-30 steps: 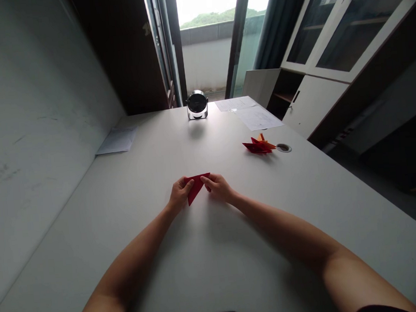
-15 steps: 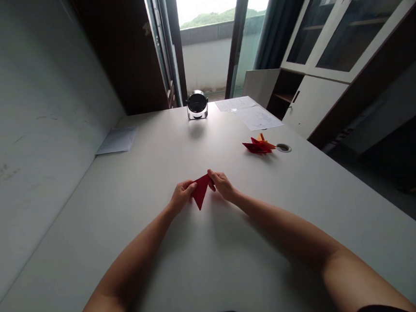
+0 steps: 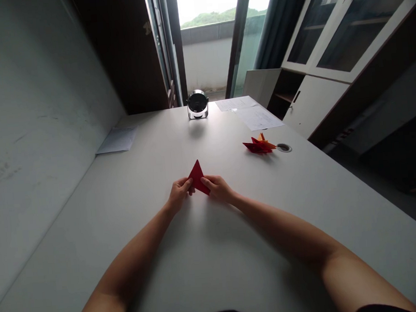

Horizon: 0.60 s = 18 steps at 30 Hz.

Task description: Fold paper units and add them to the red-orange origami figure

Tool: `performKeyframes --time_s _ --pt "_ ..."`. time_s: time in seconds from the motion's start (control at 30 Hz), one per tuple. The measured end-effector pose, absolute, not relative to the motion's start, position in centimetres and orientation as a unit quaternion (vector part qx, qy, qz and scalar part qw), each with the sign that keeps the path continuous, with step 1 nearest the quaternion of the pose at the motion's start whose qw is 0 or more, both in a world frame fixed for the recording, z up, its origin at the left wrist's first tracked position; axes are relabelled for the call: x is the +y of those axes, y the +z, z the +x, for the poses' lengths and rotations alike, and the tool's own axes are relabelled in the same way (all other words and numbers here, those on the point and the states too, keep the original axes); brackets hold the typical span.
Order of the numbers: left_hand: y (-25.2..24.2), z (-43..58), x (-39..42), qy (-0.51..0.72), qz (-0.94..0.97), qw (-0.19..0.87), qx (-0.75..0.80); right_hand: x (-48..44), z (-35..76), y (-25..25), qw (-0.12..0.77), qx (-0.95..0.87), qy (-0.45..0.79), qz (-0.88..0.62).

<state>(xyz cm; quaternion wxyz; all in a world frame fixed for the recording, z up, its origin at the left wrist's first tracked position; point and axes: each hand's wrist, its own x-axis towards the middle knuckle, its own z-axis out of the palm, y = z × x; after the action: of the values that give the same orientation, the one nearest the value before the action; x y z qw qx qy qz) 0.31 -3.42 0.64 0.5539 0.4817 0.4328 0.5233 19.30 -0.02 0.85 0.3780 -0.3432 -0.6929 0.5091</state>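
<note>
A folded piece of red paper (image 3: 197,175) is held between my two hands, low over the middle of the white table (image 3: 161,286). Its sharp tip points away from me and a lower corner reaches down toward my right palm. My left hand (image 3: 180,190) pinches the left edge, thumb on top. From the other side, my right hand (image 3: 218,188) grips the right edge, its thumb pressed on the paper's face. The fingers behind the paper are partly hidden.
To the right, folded red and orange paper pieces (image 3: 260,145) lie beside a round cable hole (image 3: 284,148). A round black device on a stand (image 3: 197,104) is at the far edge. Printed sheets (image 3: 257,117) lie far right, another paper stack (image 3: 117,140) by the left wall.
The red paper has been turned, so its sharp tip now points away from me instead of toward me. My right hand has shifted its grip from the upper corner to the right edge.
</note>
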Motion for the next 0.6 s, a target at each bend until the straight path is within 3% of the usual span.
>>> performKeyframes --time_s 0.3,0.6 --pt "0.32 0.44 -3.05 0.568 0.443 0.552 0.421 0.17 19.29 0.95 0.335 -0.708 0.509 -0.358" --pt "0.18 0.16 -2.93 0.567 0.449 0.541 0.430 0.39 19.24 0.40 0.362 -0.697 0.494 -0.372"
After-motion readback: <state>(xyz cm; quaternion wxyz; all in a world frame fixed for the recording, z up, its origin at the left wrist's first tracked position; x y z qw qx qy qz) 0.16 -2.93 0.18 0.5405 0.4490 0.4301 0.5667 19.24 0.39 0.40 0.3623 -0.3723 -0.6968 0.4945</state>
